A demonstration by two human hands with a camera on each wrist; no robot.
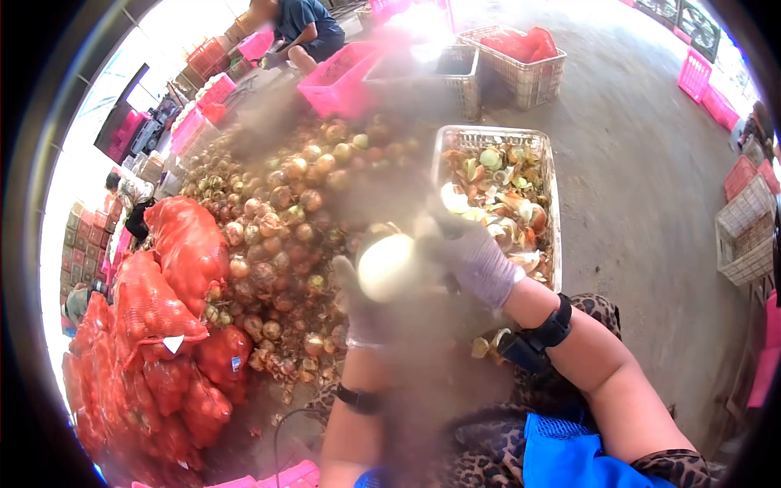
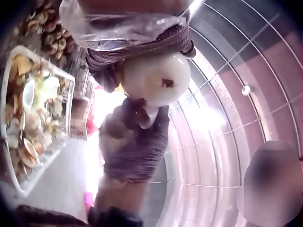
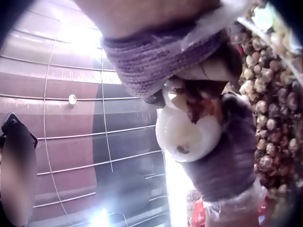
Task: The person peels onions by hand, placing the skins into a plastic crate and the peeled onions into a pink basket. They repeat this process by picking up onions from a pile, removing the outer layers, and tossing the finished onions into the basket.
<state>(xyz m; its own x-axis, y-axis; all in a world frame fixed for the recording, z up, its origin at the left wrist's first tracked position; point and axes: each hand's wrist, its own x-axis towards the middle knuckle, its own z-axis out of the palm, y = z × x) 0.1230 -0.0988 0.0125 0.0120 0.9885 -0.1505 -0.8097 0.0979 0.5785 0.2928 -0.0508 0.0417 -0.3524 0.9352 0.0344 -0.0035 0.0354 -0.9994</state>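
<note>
A peeled white onion (image 1: 386, 267) sits in the gloved left hand (image 1: 358, 313), whose fingers curl round it. Close against its other side is the gloved right hand (image 1: 476, 264), its fingers bent at the onion's skin. Brown torn skin (image 3: 202, 111) shows between the hands in the right wrist view, beside a lifted pale layer. From the left wrist view, the onion (image 2: 156, 78) has a dark spot on its bare surface, and the right hand's fingertips (image 2: 139, 111) meet its edge. A blurred smear covers part of the hands in the head view.
A white crate (image 1: 556, 220) of onion peelings stands ahead to the right. Unpeeled onions (image 1: 277, 220) lie heaped ahead and left, beside stacked red mesh sacks (image 1: 171, 342). Pink crates (image 1: 329, 81) and a seated person (image 1: 309, 32) are farther back.
</note>
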